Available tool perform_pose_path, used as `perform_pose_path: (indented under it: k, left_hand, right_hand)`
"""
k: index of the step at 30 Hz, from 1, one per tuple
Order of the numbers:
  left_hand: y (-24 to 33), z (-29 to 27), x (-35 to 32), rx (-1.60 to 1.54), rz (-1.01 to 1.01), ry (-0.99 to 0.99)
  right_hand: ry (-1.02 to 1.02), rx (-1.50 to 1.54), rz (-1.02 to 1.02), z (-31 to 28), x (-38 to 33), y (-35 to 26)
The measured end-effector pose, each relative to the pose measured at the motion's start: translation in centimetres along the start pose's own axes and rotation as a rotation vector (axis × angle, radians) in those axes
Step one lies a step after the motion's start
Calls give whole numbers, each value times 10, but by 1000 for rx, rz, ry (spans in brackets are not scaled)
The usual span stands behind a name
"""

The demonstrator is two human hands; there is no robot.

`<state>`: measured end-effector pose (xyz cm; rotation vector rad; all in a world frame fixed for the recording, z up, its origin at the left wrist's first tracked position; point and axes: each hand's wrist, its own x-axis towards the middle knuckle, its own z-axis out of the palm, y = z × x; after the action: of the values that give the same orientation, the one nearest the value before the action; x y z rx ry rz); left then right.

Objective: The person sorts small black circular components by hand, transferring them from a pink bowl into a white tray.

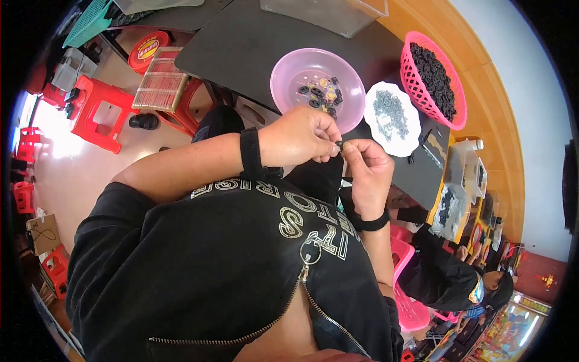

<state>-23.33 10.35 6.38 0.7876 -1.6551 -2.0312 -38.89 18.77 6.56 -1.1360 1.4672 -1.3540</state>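
Note:
A small black part (339, 145) is pinched between my two hands, just over the front of the table. My left hand (301, 137) reaches in from the left with thumb and fingertips closed on the part's left side. My right hand (369, 172) grips its other side between thumb and forefinger. The fingers cover much of the piece, so its full shape cannot be made out. Right behind my hands stands a pinkish-purple bowl (282, 78), holding several black parts and small yellowish bits. To its right, a white scalloped plate (412, 143) carries a heap of tiny grey, see-through pieces.
A pink basket (409, 90) full of black parts stands on the dark table (235, 51) at the far right. A clear bin (325, 18) sits at the back. Red stools (102, 111) are on the floor to the left. Another person (443, 271) sits at the right.

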Motion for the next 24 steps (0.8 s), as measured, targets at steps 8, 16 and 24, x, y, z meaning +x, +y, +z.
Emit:
perform_pose_path:
  k: [8, 16, 24]
  left_hand:
    - [6, 3, -8, 40, -107, 26]
    - [5, 2, -9, -20, -153, -24]
    - [-6, 0, -1, -209, -51, -17]
  right_hand:
    - [-19, -130, -28, 3, -5, 8]
    - [-55, -183, -123, 1, -5, 18]
    - [-18, 239, -25, 3, -1, 13]
